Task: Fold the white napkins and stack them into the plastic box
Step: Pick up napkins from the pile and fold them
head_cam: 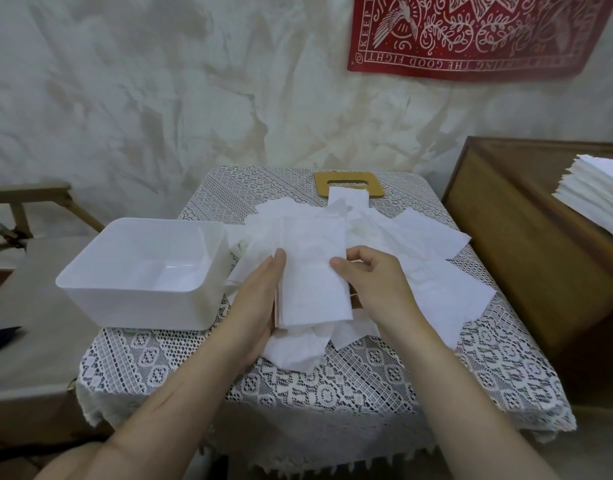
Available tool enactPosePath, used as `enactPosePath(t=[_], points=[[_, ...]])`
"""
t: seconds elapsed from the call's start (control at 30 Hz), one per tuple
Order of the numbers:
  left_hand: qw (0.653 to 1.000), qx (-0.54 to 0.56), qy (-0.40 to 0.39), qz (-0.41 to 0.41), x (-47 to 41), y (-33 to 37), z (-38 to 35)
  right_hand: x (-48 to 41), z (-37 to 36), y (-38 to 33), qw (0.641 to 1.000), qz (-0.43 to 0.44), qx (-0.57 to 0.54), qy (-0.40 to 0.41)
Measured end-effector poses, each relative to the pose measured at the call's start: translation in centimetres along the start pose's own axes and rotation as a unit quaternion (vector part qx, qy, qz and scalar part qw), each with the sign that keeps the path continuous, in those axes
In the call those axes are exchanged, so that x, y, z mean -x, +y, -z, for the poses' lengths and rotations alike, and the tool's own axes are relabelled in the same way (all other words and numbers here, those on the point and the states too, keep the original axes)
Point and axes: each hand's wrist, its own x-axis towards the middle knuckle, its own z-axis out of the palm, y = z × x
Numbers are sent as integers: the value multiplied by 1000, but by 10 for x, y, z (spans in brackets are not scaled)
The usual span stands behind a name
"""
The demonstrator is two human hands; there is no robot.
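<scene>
We are holding a long folded white paper napkin [312, 282] just right of the white rectangular plastic box [90, 292], over a heap of loose white napkins [419, 258] lying on the lace tablecloth [332, 386]. Our left hand [260, 299] is laying straight, closed-up fingers along the napkin's edge nearest the box. Our right hand [374, 285] is pinching the far edge, thumb on top and the other fingers curling underneath. Well right of the box, a neat stack of white napkins [596, 188] is sitting on a brown wooden cabinet [526, 237].
</scene>
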Motion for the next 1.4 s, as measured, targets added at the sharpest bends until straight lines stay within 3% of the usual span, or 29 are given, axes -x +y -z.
enactPosePath(t=[0.3, 0.8, 1.1, 1.27, 1.4], points=[[999, -21, -36, -19, 3, -2, 3, 1, -1, 1, 1000, 21, 17, -8], [997, -52, -30, -43, -3, 2, 4, -4, 14, -1, 998, 13, 67, -1], [982, -104, -155, -4, 0, 4, -2, 2, 39, -6, 981, -106, -105, -120], [979, -128, -161, 6, 3, 6, -7, 6, 53, -3, 988, -88, -85, -95], [995, 13, -99, 7, 0, 2, -19, 11, 68, 0, 991, -35, -127, 29]])
